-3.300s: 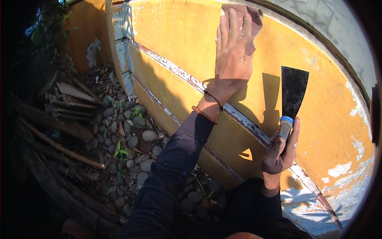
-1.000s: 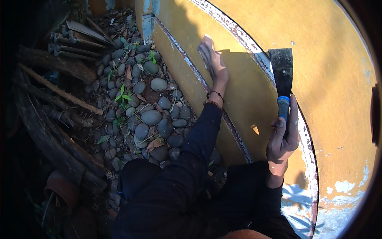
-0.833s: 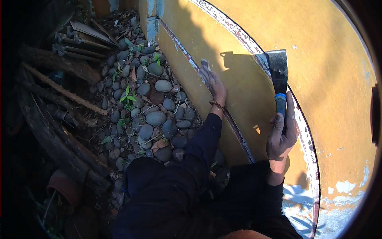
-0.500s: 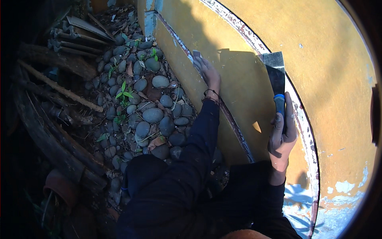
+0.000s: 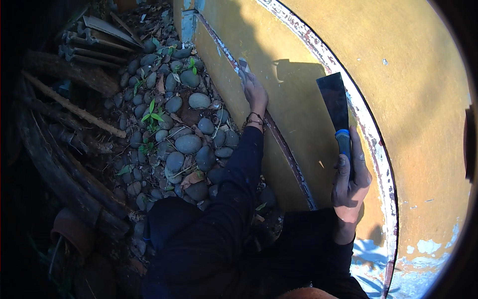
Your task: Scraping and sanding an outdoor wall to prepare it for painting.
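Note:
My left hand (image 5: 254, 91) rests at the narrow ledge on the yellow wall (image 5: 291, 107), its fingers closed around a small flat grey piece (image 5: 243, 65). One end of that piece sticks out past my fingertips against the ledge; its kind does not show. In my right hand (image 5: 351, 187) is a putty knife (image 5: 336, 107) with a broad dark blade and a blue-banded handle. The blade points up and slightly left, near the white, flaking curved rim (image 5: 356, 94) of the wall. I cannot tell whether it touches the wall.
Grey rounded stones (image 5: 188, 144) with small green plants (image 5: 152, 116) cover the ground left of the wall. Logs (image 5: 74, 74), stacked ridged pieces (image 5: 97, 47) and a terracotta pot (image 5: 74, 231) lie farther left. My dark-clad knee (image 5: 172, 219) is at the lower middle.
The putty knife has shifted a little left and down, its blade tilting further left and off the rim. My left hand has moved slightly down the ledge, still holding the grey piece.

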`<state>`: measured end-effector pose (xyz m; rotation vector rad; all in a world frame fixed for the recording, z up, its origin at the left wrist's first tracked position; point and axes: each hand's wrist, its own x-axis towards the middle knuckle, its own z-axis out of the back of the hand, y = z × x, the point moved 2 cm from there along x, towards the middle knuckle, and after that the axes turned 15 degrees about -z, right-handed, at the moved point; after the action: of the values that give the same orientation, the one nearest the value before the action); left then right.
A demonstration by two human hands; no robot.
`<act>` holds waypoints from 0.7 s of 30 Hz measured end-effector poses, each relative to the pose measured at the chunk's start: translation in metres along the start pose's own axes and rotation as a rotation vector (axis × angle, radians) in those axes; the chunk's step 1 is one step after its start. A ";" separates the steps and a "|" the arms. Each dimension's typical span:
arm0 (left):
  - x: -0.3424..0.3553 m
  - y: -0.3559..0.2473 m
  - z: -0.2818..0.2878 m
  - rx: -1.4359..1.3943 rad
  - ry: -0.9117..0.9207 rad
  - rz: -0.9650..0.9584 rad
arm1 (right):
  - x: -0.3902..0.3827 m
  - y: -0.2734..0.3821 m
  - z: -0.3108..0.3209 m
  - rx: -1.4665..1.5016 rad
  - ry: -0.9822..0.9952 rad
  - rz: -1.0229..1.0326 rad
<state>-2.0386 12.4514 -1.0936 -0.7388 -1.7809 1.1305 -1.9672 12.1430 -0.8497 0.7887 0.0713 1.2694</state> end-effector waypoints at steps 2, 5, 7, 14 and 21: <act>0.044 0.021 0.016 0.188 -0.065 -0.219 | 0.000 -0.001 0.003 0.002 -0.017 0.001; 0.039 0.034 0.036 0.457 -0.020 -0.429 | 0.001 -0.004 0.004 0.054 0.006 -0.077; 0.003 0.030 0.042 0.378 0.105 -0.462 | 0.000 -0.005 0.003 0.061 0.036 -0.077; -0.160 -0.031 0.048 0.522 0.478 -0.327 | 0.001 -0.007 -0.008 -0.011 0.031 0.094; -0.132 -0.006 0.048 0.636 0.566 -0.336 | -0.001 -0.010 -0.003 -0.038 0.003 0.128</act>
<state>-2.0235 12.3216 -1.1444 -0.3064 -0.9422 1.0381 -1.9602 12.1428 -0.8577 0.7687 -0.0010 1.3885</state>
